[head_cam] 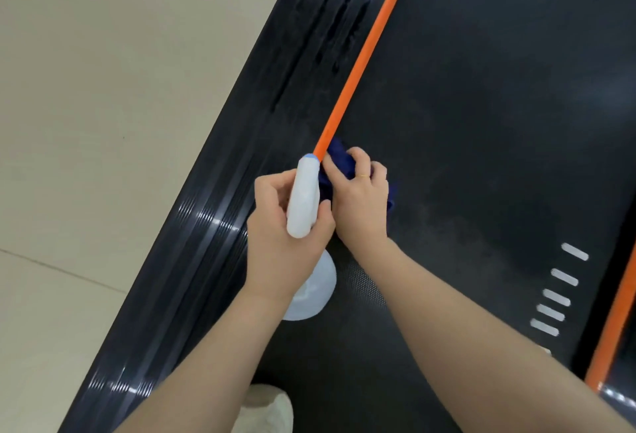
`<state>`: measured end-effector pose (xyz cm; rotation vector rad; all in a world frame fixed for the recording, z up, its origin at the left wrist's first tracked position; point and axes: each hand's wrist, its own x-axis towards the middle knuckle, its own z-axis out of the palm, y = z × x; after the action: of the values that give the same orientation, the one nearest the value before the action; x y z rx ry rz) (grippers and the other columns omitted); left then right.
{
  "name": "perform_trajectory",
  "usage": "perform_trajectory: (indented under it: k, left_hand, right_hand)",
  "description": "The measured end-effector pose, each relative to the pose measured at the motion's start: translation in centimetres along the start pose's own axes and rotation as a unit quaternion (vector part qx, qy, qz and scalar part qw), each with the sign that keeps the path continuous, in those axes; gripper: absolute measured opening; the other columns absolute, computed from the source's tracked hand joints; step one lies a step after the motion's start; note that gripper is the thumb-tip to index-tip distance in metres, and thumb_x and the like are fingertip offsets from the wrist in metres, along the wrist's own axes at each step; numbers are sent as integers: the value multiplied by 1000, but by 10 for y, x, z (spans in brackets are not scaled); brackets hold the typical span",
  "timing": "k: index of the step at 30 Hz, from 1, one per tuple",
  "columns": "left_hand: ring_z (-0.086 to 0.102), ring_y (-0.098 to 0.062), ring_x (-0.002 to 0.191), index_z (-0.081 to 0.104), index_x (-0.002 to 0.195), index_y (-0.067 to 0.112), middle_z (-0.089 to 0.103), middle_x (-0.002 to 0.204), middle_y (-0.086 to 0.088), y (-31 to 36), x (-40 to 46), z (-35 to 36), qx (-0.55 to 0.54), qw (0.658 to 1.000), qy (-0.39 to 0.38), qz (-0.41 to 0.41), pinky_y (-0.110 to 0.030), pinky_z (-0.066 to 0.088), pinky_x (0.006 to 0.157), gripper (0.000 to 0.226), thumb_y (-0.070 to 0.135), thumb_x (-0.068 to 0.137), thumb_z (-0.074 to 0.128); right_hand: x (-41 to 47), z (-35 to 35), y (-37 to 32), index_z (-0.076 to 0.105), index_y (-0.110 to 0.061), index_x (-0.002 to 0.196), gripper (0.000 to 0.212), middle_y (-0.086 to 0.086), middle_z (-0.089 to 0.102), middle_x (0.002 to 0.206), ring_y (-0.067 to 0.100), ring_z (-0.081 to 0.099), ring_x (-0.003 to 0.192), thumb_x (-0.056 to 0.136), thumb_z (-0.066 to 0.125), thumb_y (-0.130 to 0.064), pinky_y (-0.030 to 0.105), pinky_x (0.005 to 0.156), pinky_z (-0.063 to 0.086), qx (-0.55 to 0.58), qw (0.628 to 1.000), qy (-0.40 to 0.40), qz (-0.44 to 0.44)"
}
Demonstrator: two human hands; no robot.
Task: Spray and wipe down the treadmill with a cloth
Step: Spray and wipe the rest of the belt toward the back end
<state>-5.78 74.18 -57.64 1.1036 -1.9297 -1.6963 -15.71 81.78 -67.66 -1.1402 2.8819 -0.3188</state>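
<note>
Pale beige floor tiles (86,122) fill the left side of the view, and one black treadmill (481,88) runs diagonally across the rest. Nearest, at the bottom edge, one light-coloured shoe (266,408) shows between the two bare forearms. Just beyond it, the left hand (282,226) has its grip closed around the neck of one white spray bottle (304,198); its rounded translucent body hangs below the wrist, and what is inside cannot be told. The white nozzle head with its small blue tip points up and away, toward the nearer orange stripe (364,50), which runs along the left edge of the dark belt (481,191). Touching the left hand's thumb side, the right hand (361,198) presses down on one dark blue cloth (339,157), fingers curled over the bunched fabric, holding it on the belt right beside that stripe. A thin ring (363,176) sits on one finger. Left of the stripe, the ribbed black side rail (213,222) carries glossy highlights near the hands and wet-looking streaks farther up. On the right, five short white dashes (559,289) are printed on the belt in a column, and a second orange stripe (616,322) follows the far right edge.
</note>
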Motion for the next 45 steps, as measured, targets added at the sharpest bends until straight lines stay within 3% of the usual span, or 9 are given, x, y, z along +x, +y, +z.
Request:
perform_trajectory:
  k: [6,11,17,22,28,33,39,43,45]
  left_hand:
    - [59,9,79,41,92,33,57,85,20,2,5,1,-9,999,16,-33,-7,45,63,45,3,77,71]
    - [58,10,84,41,95,33,57,87,35,-4,3,2,-9,999,10,-32,-8,46,67,46,2,78,70]
    - [58,10,80,44,100,20,56,87,19,3,14,7,5,999,19,-27,-7,44,65,37,4,80,69]
    - [59,6,86,44,102,22,58,93,14,-7,9,2,-1,999,25,-43,-9,46,69,36,5,81,68]
    - [59,6,79,43,94,32,58,86,17,-4,16,6,15,999,18,-31,-9,46,63,40,6,79,70]
    - [61,2,85,41,100,36,58,93,17,-6,10,7,47,999,-22,9,-12,50,67,42,12,79,68]
    - [61,4,80,45,97,33,61,86,22,-1,15,17,56,998,-18,-6,-12,48,64,34,18,76,67]
    - [58,7,82,41,96,36,57,89,19,-5,15,14,67,998,-10,6,-12,49,64,45,6,80,71]
    - [58,6,81,42,97,35,59,87,20,-6,15,14,71,997,-15,-4,-12,49,64,44,7,80,71]
  right_hand:
    - [-4,-12,32,48,-27,112,35,10,55,114,31,50,79,80,43,-15,37,61,46,-36,957,-35,-286]
    - [25,-4,12,64,-22,117,49,13,61,110,32,55,76,70,54,-15,35,61,45,-60,998,29,3]
    - [5,-18,29,55,-27,125,52,11,60,113,29,54,78,75,44,-19,32,61,40,-90,973,-45,-207]
    - [14,-12,14,56,-19,129,57,19,57,116,35,54,80,74,46,-9,36,63,41,-78,996,-25,26]
    - [-13,-17,46,48,-29,132,61,9,44,118,28,43,80,72,50,-15,33,60,36,-91,969,-51,-226]
    - [8,-5,26,59,-26,125,63,11,57,117,30,41,83,65,56,-7,34,61,39,-63,998,28,-3]
    - [-16,-16,34,48,-31,125,54,7,47,120,28,40,81,74,42,-16,35,64,31,-53,988,-45,-138]
    - [51,-20,40,39,-33,140,63,11,41,137,35,43,102,83,50,-8,40,76,35,-70,993,-90,41]
    - [39,-21,31,48,-30,135,62,12,48,129,34,44,93,77,54,-7,39,70,37,-52,996,-62,21]
